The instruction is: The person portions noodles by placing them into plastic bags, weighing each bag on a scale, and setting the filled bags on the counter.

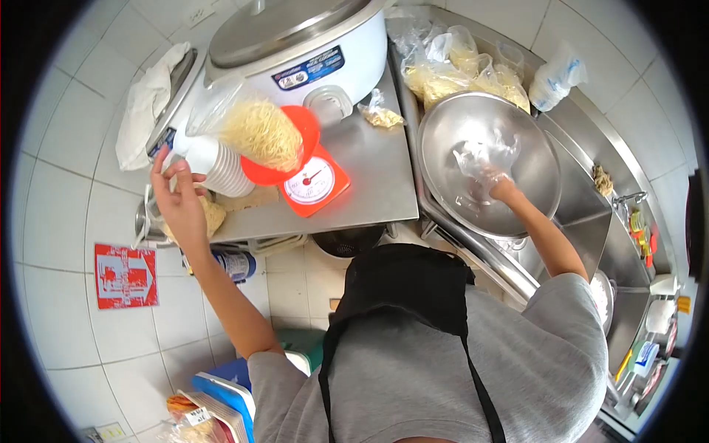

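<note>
The bag of noodles (260,136) is in the red pan (314,136) of the scale (341,190), blurred, its loose plastic end reaching up and left toward the cooker (255,68). It lies to the right of the left hand (182,203) and apart from its fingers. Those fingers are loosely spread, with nothing visible in their hold, just beside the white cups (221,171), a tilted stack that stands between them and the noodles.

The clear bag (487,155) is inside the steel bowl (543,162), right at the fingers of the right hand (502,188). Crumpled film covers the fingertips, so I cannot tell how far closed they are or whether they grip it.

The scale sits near the edge of the bench (380,181), its dial facing up. A lid (329,105) and a small knotted bag (381,116) lie behind it, in front of the cooker. More filled bags (461,70) crowd the far side of the bowl, with the sink (587,196) to its right.

The left forearm extends forward, the hand raised at the bench's left end. The right arm reaches forward and inward over the bowl's near rim, the hand down inside.
</note>
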`<state>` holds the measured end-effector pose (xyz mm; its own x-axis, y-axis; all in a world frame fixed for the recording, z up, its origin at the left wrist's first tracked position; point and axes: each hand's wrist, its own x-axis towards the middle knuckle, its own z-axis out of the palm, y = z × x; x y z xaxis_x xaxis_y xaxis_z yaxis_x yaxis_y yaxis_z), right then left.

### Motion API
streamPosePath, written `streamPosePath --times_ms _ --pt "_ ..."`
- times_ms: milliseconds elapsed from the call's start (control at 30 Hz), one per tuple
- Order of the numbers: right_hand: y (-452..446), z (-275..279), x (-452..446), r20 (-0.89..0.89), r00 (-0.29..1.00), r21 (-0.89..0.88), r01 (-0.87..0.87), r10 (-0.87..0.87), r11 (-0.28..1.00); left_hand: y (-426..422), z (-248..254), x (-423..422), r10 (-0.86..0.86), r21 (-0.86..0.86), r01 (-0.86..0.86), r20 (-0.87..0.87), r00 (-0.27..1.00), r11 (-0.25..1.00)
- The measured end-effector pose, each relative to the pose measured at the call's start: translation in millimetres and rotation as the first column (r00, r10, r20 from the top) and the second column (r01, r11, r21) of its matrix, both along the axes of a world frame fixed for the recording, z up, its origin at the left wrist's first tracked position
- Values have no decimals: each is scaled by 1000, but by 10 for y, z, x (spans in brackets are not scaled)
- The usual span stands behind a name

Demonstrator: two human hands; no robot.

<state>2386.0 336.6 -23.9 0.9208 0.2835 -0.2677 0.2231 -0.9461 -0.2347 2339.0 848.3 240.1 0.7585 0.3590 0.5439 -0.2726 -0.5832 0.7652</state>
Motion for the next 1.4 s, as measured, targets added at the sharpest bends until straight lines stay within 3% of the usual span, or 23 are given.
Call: streamPosePath --times_ms 67,167,200,267,300,400,467,500,600,700,767,867,900,967,1033,1100,1200,1300,1367,1400 --pt "32 258 -282 -99 990 196 -82 103 977 -36 209 62 73 110 -69 -32 997 991" --pt "9 567 -488 147 957 158 -271 249 949 85 429 385 106 93 -90 -184 977 992" --pt "-58 512 -428 178 973 200 -183 149 963 126 479 523 127 80 -110 -251 960 991" --pt "-236 312 -231 226 973 280 -18 -48 960 235 438 845 -41 111 98 -432 901 989" --pt "-229 230 -210 210 974 234 38 -89 972 280 418 903 -115 110 199 -515 849 974" --pt "-104 196 -47 226 958 167 139 -175 976 -116 574 603 -260 21 293 -404 877 956" --pt "38 159 -167 206 959 204 152 -194 967 -75 561 605 -228 4 239 -288 930 971" --pt "47 145 -218 332 942 198 -16 -52 980 -36 533 646 -217 9 228 -275 937 974" --pt "-43 -137 -42 612 738 -87 -292 283 952 3 497 702 -205 42 226 -287 936 973" --pt "263 334 11 218 962 -66 -154 165 986 -47 451 719 -183 35 202 -294 938 979" --pt "307 448 21 184 979 -31 -82 86 996 -51 447 692 -148 43 169 -316 937 985" --pt "596 905 -87 279 960 -59 -19 35 998 3 435 645 -108 73 139 -326 939 988" --pt "547 817 -73 389 919 6 -73 65 997 29 435 621 -99 67 127 -323 941 990" --pt "489 681 -21 408 911 37 -87 65 995 72 434 569 -77 50 98 -319 945 994" --pt "523 751 43 225 974 -36 -10 18 999 77 450 506 -58 75 85 -303 951 994" --pt "636 855 29 279 960 -7 -21 22 1000 109 455 435 -42 83 68 -287 957 994" --pt "631 775 -16 363 925 -17 -120 118 993 114 471 292 1 116 30 -259 966 993" --pt "286 383 -297 421 885 152 -284 198 947 130 484 105 36 109 -9 -247 968 994" --pt "77 368 -449 140 952 120 -288 271 950 155 456 10 38 113 -11 -235 971 993" --pt "17 547 -512 -174 949 -13 -270 264 963 182 445 -36 36 127 -7 -233 972 992"
